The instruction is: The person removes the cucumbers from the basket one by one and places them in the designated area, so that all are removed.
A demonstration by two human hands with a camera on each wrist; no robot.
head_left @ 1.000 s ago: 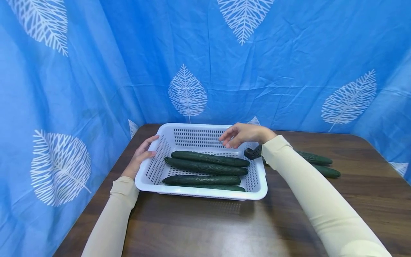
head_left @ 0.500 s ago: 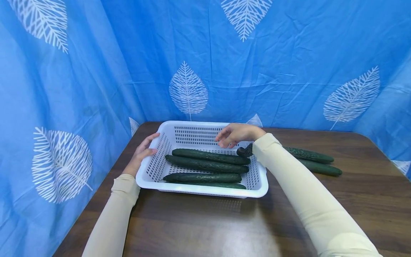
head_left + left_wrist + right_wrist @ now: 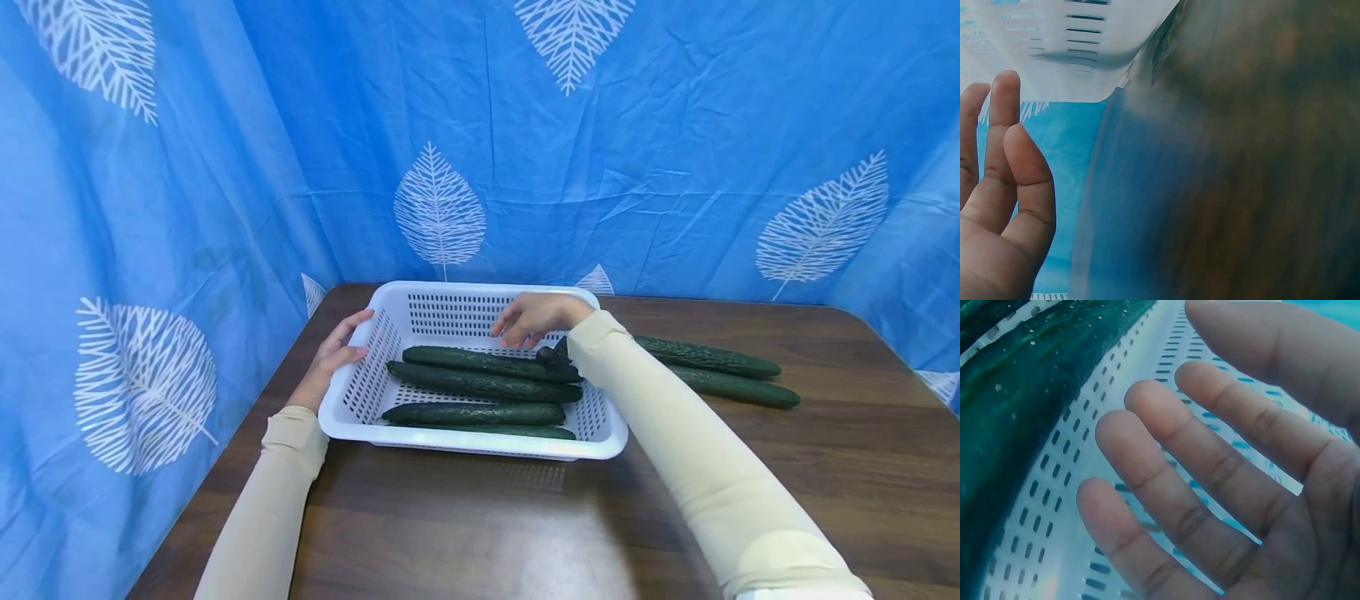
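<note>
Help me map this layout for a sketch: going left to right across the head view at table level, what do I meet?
Left hand → white perforated plastic basket → right hand → two long dark green cucumbers on the brown wooden table.

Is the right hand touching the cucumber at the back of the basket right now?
Apart. The right wrist view shows the right hand open, fingers spread over the bare white basket floor, with the cucumber off to one side and a visible strip of basket between them.
</note>
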